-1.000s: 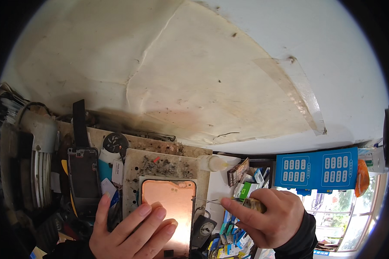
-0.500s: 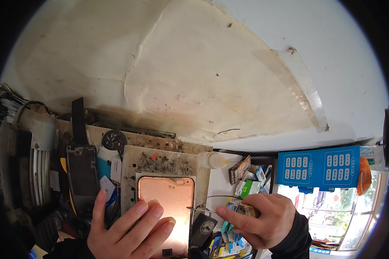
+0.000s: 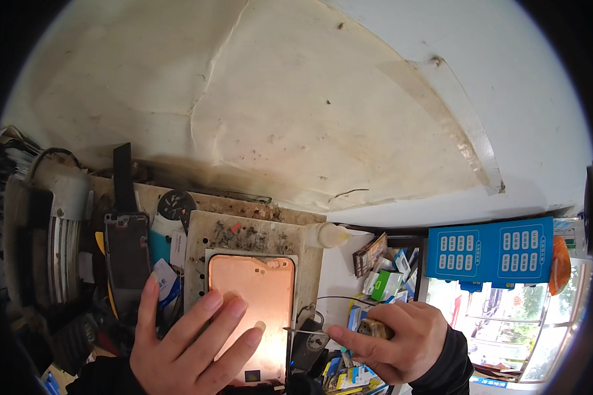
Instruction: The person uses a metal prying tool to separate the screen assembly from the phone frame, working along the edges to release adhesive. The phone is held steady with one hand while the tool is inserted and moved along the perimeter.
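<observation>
A copper-coloured panel point(image 3: 252, 276), shaped like the back of a phone screen, lies on a worn, perforated metal plate point(image 3: 197, 276). My left hand point(image 3: 191, 336) rests over the panel's left side, fingers spread and pressing lightly on its surface. In my right hand point(image 3: 402, 339) is a thin-bladed knife point(image 3: 306, 331) with a thick, dirty yellowish handle, gripped between thumb and fingers. Its blade points left, and the tip is at the panel's right edge; whether it goes under the edge I cannot tell.
An opened dark phone point(image 3: 126, 243) and cards lie left of the plate. A small translucent bottle point(image 3: 326, 235) stands at its far right corner. Right of it are piled small boxes point(image 3: 385, 283), a thin black cable and a blue printed box point(image 3: 491, 250). A stained wall point(image 3: 277, 118) rises behind.
The blade tip has shifted slightly down along the panel's right edge. My left little finger has spread a little farther from the others. The view has tilted slightly.
</observation>
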`<state>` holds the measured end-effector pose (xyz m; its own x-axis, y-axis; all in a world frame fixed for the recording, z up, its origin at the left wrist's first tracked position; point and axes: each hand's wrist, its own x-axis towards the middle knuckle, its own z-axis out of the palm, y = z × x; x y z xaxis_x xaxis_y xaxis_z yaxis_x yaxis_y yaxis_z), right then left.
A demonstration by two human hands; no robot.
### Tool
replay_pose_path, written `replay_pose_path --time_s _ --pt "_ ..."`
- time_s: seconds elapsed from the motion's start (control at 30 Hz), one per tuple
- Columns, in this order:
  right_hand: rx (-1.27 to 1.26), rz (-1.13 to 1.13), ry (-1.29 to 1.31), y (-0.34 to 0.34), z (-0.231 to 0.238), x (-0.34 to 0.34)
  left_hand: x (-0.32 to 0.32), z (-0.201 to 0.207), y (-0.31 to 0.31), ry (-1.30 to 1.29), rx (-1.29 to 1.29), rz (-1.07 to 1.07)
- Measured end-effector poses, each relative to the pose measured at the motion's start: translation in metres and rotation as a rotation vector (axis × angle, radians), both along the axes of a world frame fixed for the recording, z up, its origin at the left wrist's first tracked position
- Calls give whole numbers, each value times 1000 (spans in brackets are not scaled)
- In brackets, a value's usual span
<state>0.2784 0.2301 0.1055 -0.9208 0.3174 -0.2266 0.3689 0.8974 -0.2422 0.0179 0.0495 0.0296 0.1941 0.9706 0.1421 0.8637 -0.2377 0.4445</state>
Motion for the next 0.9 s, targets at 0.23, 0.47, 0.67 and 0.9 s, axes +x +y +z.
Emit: replay_pose_path --time_s 0.23,0.47,0.67,0.9 --pt "16 12 11 -4 -1 5 3 0 1 11 35 22" --pt "18 -2 0 -7 2 7 4 2 1 52 12 23" --pt "18 -11 -1 -8 1 8 3 3 2 66 23 22" --pt "19 -7 19 -10 0 8 12 -7 2 51 114 90"
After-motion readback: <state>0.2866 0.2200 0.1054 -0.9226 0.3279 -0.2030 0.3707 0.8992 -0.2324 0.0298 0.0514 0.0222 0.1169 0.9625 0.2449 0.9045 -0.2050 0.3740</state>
